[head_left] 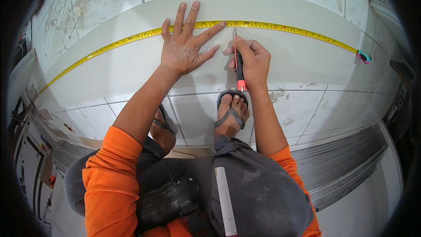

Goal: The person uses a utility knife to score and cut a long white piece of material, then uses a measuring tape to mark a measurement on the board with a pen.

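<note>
A long pale board lies across the tiled floor in front of me. Along it runs an extended yellow tape measure, its teal and pink case resting at the right end. My left hand is spread flat, its fingers pressing over the tape onto the board. In my right hand is a black and red utility knife, gripped like a pen. Its blade tip points away from me and meets the tape's near edge, just right of my left index fingertip.
Below the board, my sandalled feet stand on white floor tiles. Stacked grey metal profiles lie at the lower right, with more strips at the lower left. A narrow white strip rests on my thigh, beside a black pouch.
</note>
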A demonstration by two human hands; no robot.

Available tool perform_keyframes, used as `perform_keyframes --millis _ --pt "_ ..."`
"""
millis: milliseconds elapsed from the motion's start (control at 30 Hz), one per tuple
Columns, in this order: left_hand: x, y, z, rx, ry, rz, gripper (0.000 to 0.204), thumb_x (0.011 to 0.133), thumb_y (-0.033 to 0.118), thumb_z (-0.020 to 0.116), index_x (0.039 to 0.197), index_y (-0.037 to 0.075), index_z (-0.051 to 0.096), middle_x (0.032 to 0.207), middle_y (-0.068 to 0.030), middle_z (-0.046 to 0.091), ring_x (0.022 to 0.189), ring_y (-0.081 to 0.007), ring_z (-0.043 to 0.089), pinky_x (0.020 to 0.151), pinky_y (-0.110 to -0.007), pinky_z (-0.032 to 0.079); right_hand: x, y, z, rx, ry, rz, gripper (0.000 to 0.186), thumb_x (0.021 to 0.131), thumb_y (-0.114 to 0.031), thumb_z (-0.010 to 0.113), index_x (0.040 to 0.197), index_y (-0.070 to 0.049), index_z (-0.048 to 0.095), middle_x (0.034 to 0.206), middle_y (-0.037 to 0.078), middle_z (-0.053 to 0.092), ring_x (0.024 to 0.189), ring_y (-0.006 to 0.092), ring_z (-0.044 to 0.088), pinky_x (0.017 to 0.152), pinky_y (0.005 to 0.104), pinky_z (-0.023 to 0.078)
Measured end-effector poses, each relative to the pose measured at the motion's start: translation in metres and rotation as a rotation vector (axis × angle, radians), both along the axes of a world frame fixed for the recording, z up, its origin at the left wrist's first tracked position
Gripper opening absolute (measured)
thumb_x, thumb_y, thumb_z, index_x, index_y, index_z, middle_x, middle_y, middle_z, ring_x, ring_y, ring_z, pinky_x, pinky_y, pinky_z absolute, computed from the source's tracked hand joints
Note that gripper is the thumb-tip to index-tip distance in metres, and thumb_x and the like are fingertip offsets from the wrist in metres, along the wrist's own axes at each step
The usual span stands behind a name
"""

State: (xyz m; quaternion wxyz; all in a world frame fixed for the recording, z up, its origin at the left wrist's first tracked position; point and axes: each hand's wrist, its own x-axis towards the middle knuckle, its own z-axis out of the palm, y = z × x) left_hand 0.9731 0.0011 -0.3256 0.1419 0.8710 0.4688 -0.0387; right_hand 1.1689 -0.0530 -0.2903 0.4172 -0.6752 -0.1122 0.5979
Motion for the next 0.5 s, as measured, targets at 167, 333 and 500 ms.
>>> perform_keyframes --millis 167,333,500 --pt "-0.0004 0.0001 -0.0011 0.0 0.003 0.004 0.056 0.1 0.068 0.052 0.154 0.057 0.047 0.179 -0.0094 0.009 0.165 -0.0336 -0.001 0.123 -0.064 0.001 0.0004 0.0012 0.0013 -0.008 0.011 -0.003 0.032 0.1 -0.026 0.074 0.095 0.005 0.069 0.081 0.015 0.075 0.05 0.0121 0.061 0.048 0.0267 0.049" --pt "-0.0003 -0.0004 -0.0016 0.004 0.007 0.004 0.056 0.1 0.069 0.051 0.154 0.057 0.047 0.179 -0.0092 0.009 0.165 -0.0333 -0.002 0.124 -0.064 0.0 0.0008 0.0023 0.0032 -0.014 0.018 -0.006 0.033 0.099 -0.025 0.074 0.096 0.007 0.069 0.081 0.015 0.075 0.051 0.0127 0.062 0.048 0.0274 0.05" --pt "0.0002 -0.0004 -0.0024 -0.004 0.02 0.004 0.057 0.1 0.069 0.051 0.155 0.058 0.046 0.179 -0.0088 0.008 0.165 -0.0327 -0.004 0.124 -0.063 -0.001 0.0007 0.0019 0.0023 -0.009 0.02 -0.008 0.033 0.099 -0.025 0.074 0.096 0.007 0.069 0.081 0.015 0.075 0.051 0.0126 0.062 0.048 0.0272 0.05"
